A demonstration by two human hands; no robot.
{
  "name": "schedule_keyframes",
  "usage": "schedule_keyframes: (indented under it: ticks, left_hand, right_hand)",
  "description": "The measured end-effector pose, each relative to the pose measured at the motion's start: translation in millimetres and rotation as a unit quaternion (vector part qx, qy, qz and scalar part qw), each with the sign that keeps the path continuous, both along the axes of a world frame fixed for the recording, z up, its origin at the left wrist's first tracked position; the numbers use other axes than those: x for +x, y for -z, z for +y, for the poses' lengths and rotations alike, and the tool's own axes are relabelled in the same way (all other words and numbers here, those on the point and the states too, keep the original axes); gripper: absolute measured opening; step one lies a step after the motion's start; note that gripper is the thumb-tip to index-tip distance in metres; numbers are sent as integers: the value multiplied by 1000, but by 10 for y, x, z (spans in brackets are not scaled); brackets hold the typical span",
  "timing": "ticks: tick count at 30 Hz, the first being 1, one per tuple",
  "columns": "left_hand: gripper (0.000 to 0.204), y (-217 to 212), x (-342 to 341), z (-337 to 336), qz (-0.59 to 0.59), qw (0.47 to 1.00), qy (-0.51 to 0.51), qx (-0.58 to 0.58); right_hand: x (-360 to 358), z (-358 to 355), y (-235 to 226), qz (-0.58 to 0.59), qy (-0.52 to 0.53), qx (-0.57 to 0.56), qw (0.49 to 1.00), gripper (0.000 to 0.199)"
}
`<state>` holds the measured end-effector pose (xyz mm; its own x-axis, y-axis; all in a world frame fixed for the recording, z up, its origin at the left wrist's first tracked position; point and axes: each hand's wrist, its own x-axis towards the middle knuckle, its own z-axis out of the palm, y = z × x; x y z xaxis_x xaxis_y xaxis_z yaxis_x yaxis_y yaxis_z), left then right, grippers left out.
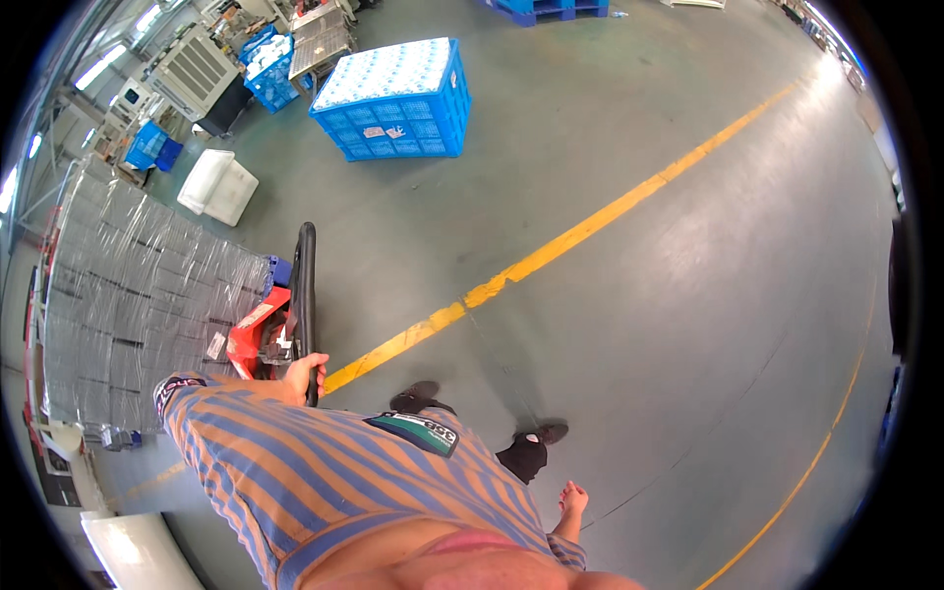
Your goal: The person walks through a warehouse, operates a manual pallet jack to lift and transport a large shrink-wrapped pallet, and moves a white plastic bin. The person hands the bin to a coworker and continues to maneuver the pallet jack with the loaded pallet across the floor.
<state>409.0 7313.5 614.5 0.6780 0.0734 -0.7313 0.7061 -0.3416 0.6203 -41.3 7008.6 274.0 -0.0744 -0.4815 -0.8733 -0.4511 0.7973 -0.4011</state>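
Observation:
My left hand is closed round the black loop handle of a red pallet truck. Beside it stands a tall load of grey blocks in clear stretch film, on the left. Blue plastic shows at the load's edge, by the truck. Low on the right of my body hangs my right hand, its fingers curled in with nothing seen in them. It touches nothing; the grey floor lies beyond it.
A blue crate full of white packs stands ahead, with a white bin to its left. A yellow line crosses the floor diagonally. A blue pallet lies far ahead. A white roll-like object is at lower left.

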Motion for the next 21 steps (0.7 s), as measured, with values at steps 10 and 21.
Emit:
schedule_keyframes:
  ticks: [10, 21]
  left_hand:
    - [27, -416, -832, -2021, -96, 993, -1, 66]
    - [29, -168, -1166, -3261, -209, 937, -66, 271]
  right_hand:
    - [-625, -3391, -208, -101, -67, -43, 992, 24]
    - [-959, -6783, 99, -83, -154, -158, 972, 23]
